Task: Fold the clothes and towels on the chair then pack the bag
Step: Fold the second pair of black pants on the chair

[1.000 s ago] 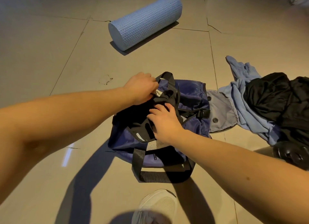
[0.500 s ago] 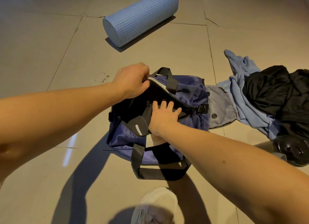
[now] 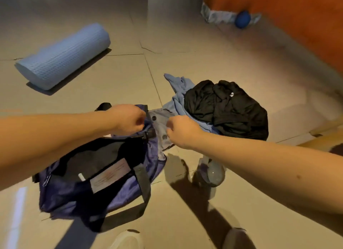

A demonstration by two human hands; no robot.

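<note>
Left hand [image 3: 130, 119] and right hand [image 3: 181, 131] were moved from bag [image 3: 65, 196] mouth to flap [image 3: 160, 125] at 3 o'clock; curled, grip unclear; clothes [image 3: 226, 107] unpacked.

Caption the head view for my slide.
Left hand and right hand curled at grey flap of open blue bag; black garment, light-blue cloth heaped beside it.

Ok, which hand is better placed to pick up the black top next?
Right, probably. The right hand is the nearer one to the black top, just to its left. The left hand is over the end of the bag and would have to reach across the right one.
</note>
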